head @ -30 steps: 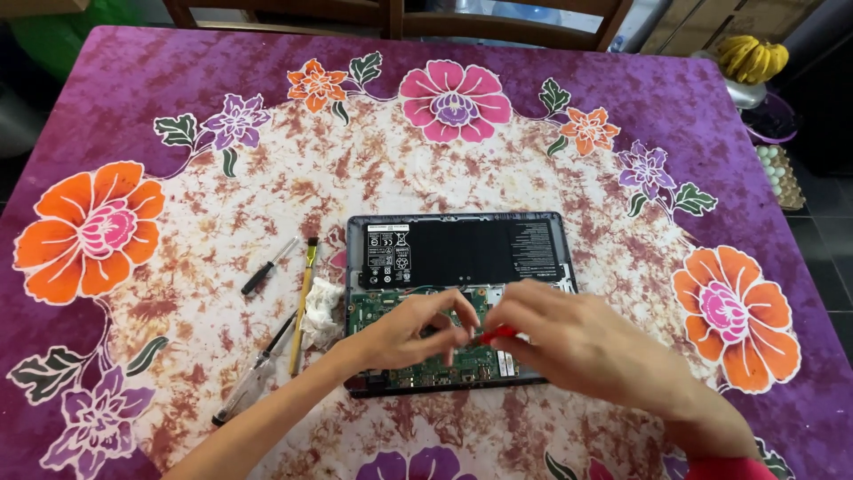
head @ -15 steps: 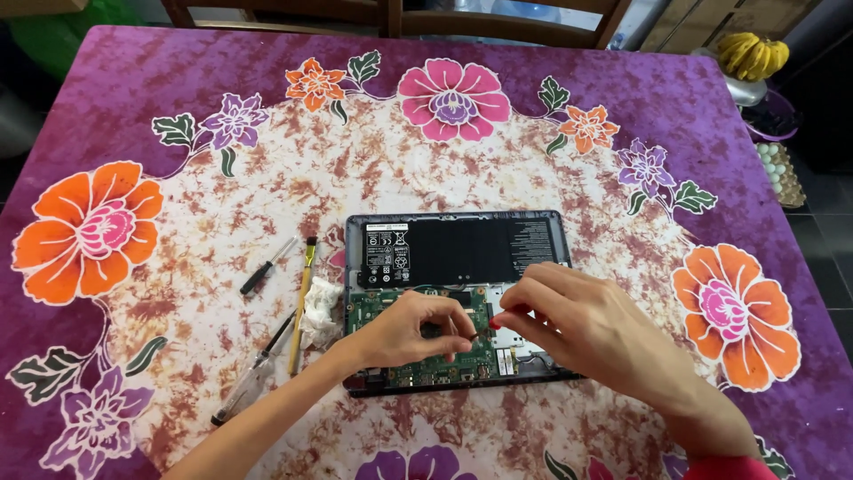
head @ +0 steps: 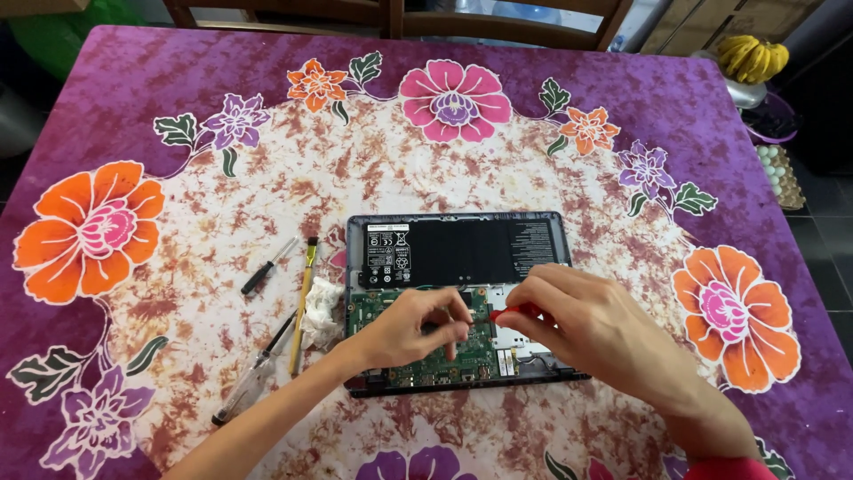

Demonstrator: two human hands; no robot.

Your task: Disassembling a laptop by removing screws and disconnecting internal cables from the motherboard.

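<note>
Head view, change: the right hand (head: pixel 591 329) has drawn back toward the right side of the opened laptop with its bottom cover off (head: pixel 458 298), compared with a second ago; the left hand (head: pixel 413 327) stays over the green circuit board (head: pixel 426 351).
Right hand: fingers closed around a red-handled tool (head: pixel 515 313), its tip hidden.
Left hand: fingers curled down on the board; whether they pinch anything cannot be told.
Laptop: near the table's front edge, centre, black battery panel (head: pixel 462 251) on its far half.
Left of laptop: crumpled white tissue (head: pixel 322 307), yellow-handled brush (head: pixel 304 302), small black screwdriver (head: pixel 262 274), clear-handled screwdriver (head: pixel 253 378).
Open room: the purple floral tablecloth (head: pixel 178 107) lies bare toward the far edge and both sides.
Far right corner: yellow bananas (head: pixel 753 58).
</note>
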